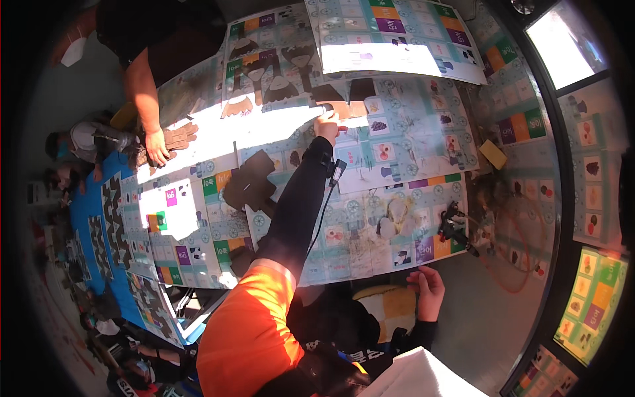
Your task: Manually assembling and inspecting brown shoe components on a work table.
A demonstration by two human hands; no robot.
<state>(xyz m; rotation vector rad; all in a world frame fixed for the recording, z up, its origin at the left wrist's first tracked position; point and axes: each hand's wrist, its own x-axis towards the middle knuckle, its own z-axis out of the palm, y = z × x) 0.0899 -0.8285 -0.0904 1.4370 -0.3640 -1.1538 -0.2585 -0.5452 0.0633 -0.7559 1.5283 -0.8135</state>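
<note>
My left arm, in an orange and black sleeve, stretches across the table (pixel 360 255) covered in printed sheets. My left hand (pixel 327 127) has its fingers closed at the near edge of dark brown flat pieces (pixel 349 108); a small dark thing shows at the fingertips, too small to name. Below the table's near edge hangs my right hand (pixel 430 291), empty, with its fingers apart and slightly curled. Left of my left forearm lies a dark brown cut-out (pixel 251 183). Beyond my left hand, several fan-shaped brown cut-outs (pixel 280 87) lie partly in shade.
A black spray gun (pixel 455 228) rests at the right edge, near a coiled hose (pixel 522 264) and a yellow block (pixel 493 154). At far left, a person's hand (pixel 157 147) touches brown gloves (pixel 180 135). Dark cut-outs lie on a blue surface (pixel 126 231). A cable connector (pixel 337 171) hangs by my wrist.
</note>
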